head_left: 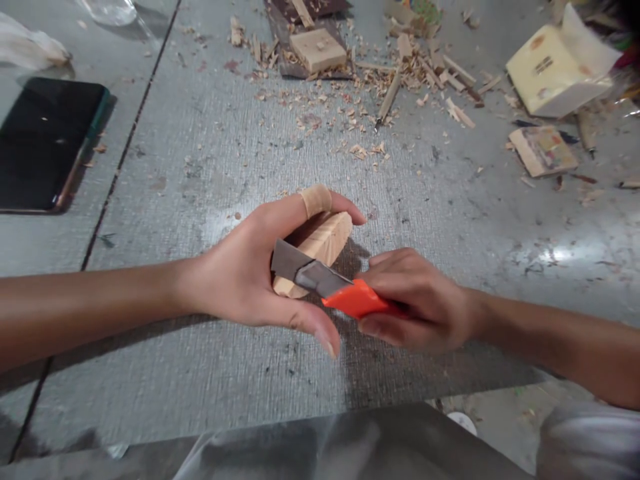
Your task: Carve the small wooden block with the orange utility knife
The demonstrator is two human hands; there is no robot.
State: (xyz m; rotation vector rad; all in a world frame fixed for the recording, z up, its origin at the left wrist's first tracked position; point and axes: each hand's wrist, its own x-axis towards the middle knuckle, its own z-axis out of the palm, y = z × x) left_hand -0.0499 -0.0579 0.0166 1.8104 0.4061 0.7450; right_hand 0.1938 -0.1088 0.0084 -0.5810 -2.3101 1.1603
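Wooden block (327, 240) partly behind knife (331, 283)

Stretches a bare left forearm (100, 300) in from the left edge. Curves the left hand (245, 263) into a wide C, with the left thumb (310, 323) parted from the bandaged forefinger (343, 203) and the other fingers hidden. Slants a right forearm (555, 340) up from the right edge. Clenches the right hand (425, 300), with right thumb (387, 330) along the near side.
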